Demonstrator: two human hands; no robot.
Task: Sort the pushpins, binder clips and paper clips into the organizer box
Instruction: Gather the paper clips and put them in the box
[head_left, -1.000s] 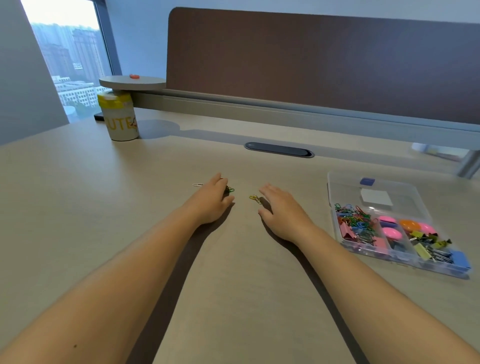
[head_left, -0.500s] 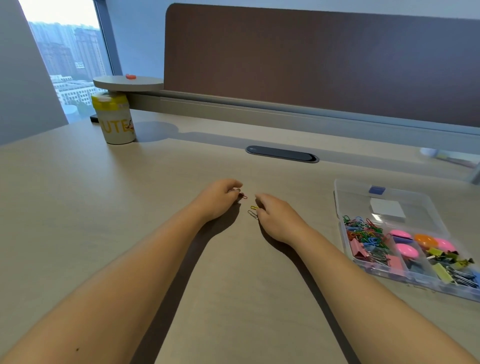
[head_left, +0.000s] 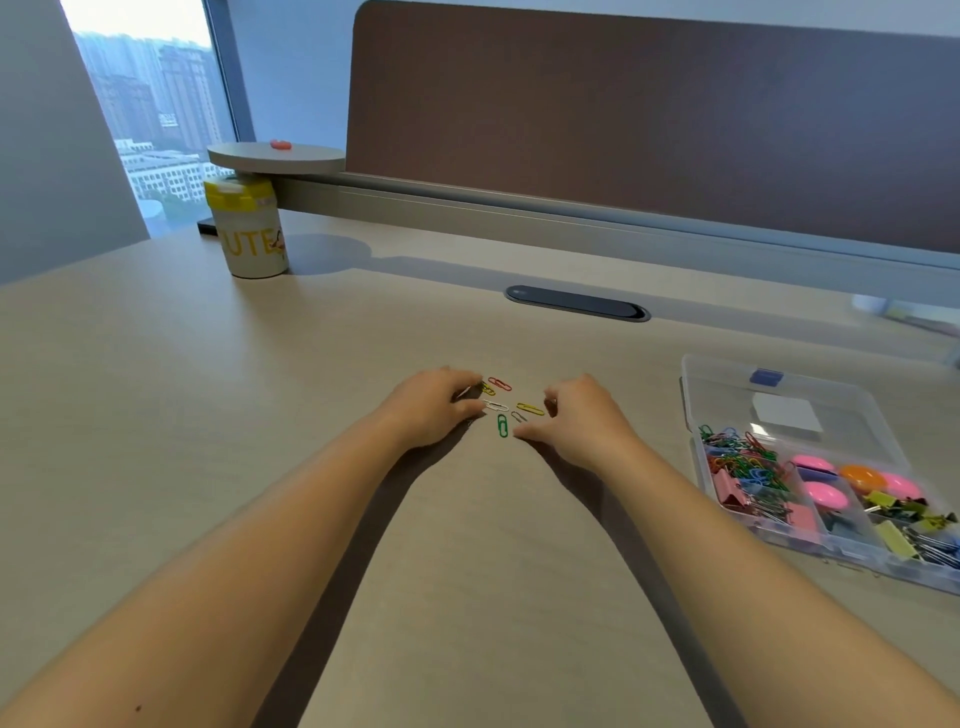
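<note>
- While both my hands rest on the surface (head_left: 218, 415), a few loose clips (head_left: 502, 425) lie between them, well left of the box (head_left: 722, 384).
- Left hand (head_left: 431, 410): fingers curled, touching a yellow clip (head_left: 487, 387); I cannot tell if it grips.
- Right hand (head_left: 582, 421): loosely curled, holding nothing I can see.
- The box holds sorted clips.

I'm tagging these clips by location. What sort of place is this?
Most likely an office workstation, high in a city building. A fabric divider panel backs the desk, a cable slot is set into the desk, and the window looks out on towers.
</note>
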